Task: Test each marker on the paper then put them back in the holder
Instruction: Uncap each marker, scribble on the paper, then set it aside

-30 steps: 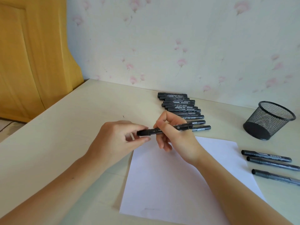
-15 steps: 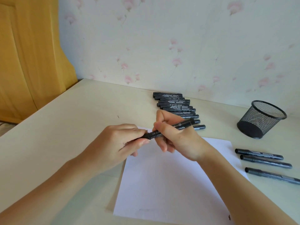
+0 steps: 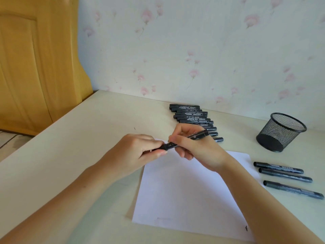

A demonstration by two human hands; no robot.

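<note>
Gripping one black marker [image 3: 186, 140] at both ends above paper [image 3: 190, 196]: left hand [image 3: 135, 154] pinching cap end, right hand [image 3: 195, 148] clasping barrel. Mesh holder [image 3: 281, 132] sitting far right, well apart.

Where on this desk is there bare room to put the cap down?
The widest bare patch is the desk's left half, from the paper's left edge to the wall. A smaller gap lies between the marker row and the holder. Right of the paper is crowded by three loose markers.
</note>
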